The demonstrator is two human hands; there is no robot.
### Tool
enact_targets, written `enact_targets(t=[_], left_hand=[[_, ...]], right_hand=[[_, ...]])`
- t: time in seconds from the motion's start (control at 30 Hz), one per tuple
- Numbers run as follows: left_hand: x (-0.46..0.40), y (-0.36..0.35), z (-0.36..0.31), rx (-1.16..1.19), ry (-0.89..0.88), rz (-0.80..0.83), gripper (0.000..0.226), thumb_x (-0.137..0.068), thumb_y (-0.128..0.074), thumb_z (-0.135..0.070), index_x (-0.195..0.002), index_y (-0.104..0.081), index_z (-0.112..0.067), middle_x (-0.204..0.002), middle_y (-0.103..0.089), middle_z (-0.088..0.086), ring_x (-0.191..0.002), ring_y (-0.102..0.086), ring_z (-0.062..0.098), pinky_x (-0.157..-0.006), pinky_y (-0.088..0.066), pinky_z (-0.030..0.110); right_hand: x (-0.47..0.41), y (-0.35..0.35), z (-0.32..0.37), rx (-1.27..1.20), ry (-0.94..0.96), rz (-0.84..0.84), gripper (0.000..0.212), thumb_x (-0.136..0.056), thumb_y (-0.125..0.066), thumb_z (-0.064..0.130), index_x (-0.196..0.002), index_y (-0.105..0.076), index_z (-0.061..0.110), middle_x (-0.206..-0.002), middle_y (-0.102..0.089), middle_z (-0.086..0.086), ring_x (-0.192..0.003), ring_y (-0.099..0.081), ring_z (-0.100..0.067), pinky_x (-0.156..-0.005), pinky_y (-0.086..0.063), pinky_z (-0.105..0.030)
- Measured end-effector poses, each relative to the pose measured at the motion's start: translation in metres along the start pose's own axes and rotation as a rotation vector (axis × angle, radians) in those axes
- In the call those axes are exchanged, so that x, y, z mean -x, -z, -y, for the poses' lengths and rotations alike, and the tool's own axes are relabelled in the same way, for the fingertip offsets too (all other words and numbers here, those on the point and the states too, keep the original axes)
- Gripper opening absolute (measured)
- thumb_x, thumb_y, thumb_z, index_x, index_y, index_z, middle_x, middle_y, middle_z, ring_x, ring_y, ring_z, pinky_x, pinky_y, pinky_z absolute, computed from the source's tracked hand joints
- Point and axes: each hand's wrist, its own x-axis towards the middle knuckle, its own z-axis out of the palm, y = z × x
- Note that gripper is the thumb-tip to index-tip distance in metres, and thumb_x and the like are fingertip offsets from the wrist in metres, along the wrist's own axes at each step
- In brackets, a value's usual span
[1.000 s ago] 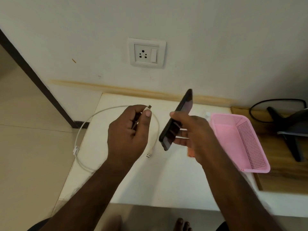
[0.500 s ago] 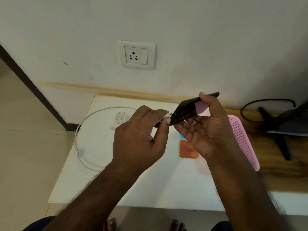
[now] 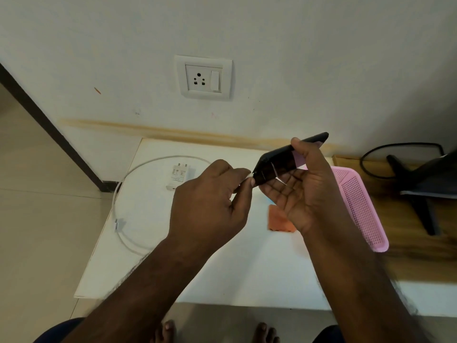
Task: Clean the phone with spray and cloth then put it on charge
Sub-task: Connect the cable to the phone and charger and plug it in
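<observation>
Right hand (image 3: 305, 189) gripping phone (image 3: 277, 164), thumb on top and fingers curled beneath, held tilted above the table (image 3: 247, 268) near its back edge. Left hand (image 3: 210, 201) pinching the white plug (image 3: 249, 175) against the phone's lower end. Cable (image 3: 128, 179) looped by the left edge, charger (image 3: 179, 175) inside the loop. Orange cloth (image 3: 279, 221) below the right hand. Pink basket (image 3: 358, 206) at the right edge. Socket (image 3: 203, 78) on the wall.

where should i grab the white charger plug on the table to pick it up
Grip the charger plug across its two long flat sides, coming from above. It lies flat on the white table, pins pointing towards the wall, with bare tabletop on both sides, so the fingers should fit.
</observation>
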Motion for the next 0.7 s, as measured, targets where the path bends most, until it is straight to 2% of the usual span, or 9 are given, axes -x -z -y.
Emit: enact_targets(t=[0.07,0.17,0.33,0.43,0.5,0.57,0.63,0.7], left_hand=[[0.000,0.000,0.002,-0.015,-0.011,0.026,0.016,-0.093,-0.059,-0.029,-0.095,-0.075,-0.026,-0.075,-0.061,-0.007,-0.059,-0.057,0.017,-0.046,-0.042,0.029],[0.002,-0.001,0.004,-0.009,-0.003,0.031,0.015,-0.090,-0.061,-0.026,-0.093,-0.075,-0.023,-0.073,-0.059,-0.006,-0.057,-0.055,0.019,-0.044,-0.042,0.030],[0.009,-0.006,0.007,-0.020,0.008,0.048,0.014,-0.088,-0.062,-0.021,-0.091,-0.076,-0.017,-0.070,-0.057,-0.004,-0.053,-0.053,0.022,-0.044,-0.042,0.030],[0.011,-0.008,0.008,0.000,0.001,0.039,0.017,-0.089,-0.062,-0.021,-0.095,-0.076,-0.015,-0.071,-0.058,-0.002,-0.055,-0.054,0.023,-0.045,-0.043,0.030],[0.009,-0.006,0.011,0.021,-0.047,0.042,0.023,-0.094,-0.058,-0.030,-0.097,-0.077,-0.018,-0.072,-0.060,-0.006,-0.056,-0.056,0.018,-0.048,-0.044,0.028],[0.005,-0.003,0.021,0.081,-0.009,0.047,0.039,-0.097,-0.047,-0.048,-0.105,-0.076,-0.023,-0.077,-0.062,-0.014,-0.060,-0.057,0.008,-0.054,-0.044,0.022],[0.001,-0.002,0.038,0.150,0.165,0.021,0.047,-0.096,-0.040,-0.055,-0.118,-0.071,-0.026,-0.088,-0.062,-0.021,-0.067,-0.056,0.002,-0.065,-0.043,0.015],[0.000,-0.008,0.062,0.080,0.337,0.024,0.045,-0.095,-0.043,-0.053,-0.122,-0.066,-0.026,-0.101,-0.065,-0.018,-0.074,-0.059,0.000,-0.071,-0.046,0.022]], right_hand=[[-0.002,0.001,-0.004,0.071,0.057,-0.013,0.039,-0.081,-0.075,0.034,-0.108,-0.065,0.008,-0.103,-0.072,-0.017,-0.088,-0.073,-0.034,-0.079,-0.059,-0.049],[-0.004,0.001,-0.010,0.149,0.100,-0.020,0.027,-0.079,-0.076,0.038,-0.092,-0.071,0.016,-0.102,-0.072,-0.015,-0.090,-0.073,-0.034,-0.080,-0.058,-0.047],[-0.003,-0.001,-0.013,0.220,0.148,0.018,0.014,-0.077,-0.076,0.040,-0.073,-0.077,0.027,-0.090,-0.075,-0.004,-0.090,-0.073,-0.030,-0.080,-0.059,-0.045],[-0.002,-0.001,-0.011,0.265,0.179,0.033,0.016,-0.082,-0.073,0.038,-0.068,-0.076,0.032,-0.082,-0.075,0.000,-0.086,-0.074,-0.025,-0.077,-0.060,-0.041],[-0.001,-0.001,-0.007,0.304,0.209,0.030,0.018,-0.083,-0.072,0.037,-0.067,-0.076,0.031,-0.080,-0.075,0.001,-0.085,-0.074,-0.023,-0.074,-0.061,-0.039],[0.000,0.001,-0.001,0.346,0.250,0.012,0.016,-0.082,-0.072,0.036,-0.073,-0.075,0.023,-0.078,-0.075,0.001,-0.083,-0.074,-0.021,-0.067,-0.061,-0.034],[0.000,0.001,0.002,0.417,0.273,-0.015,0.020,-0.079,-0.075,0.038,-0.083,-0.070,0.020,-0.078,-0.075,0.001,-0.080,-0.074,-0.019,-0.058,-0.059,-0.029],[-0.001,-0.002,-0.001,0.561,0.264,-0.033,0.040,-0.068,-0.076,0.047,-0.094,-0.068,0.017,-0.081,-0.075,0.001,-0.076,-0.074,-0.016,-0.055,-0.059,-0.030]])
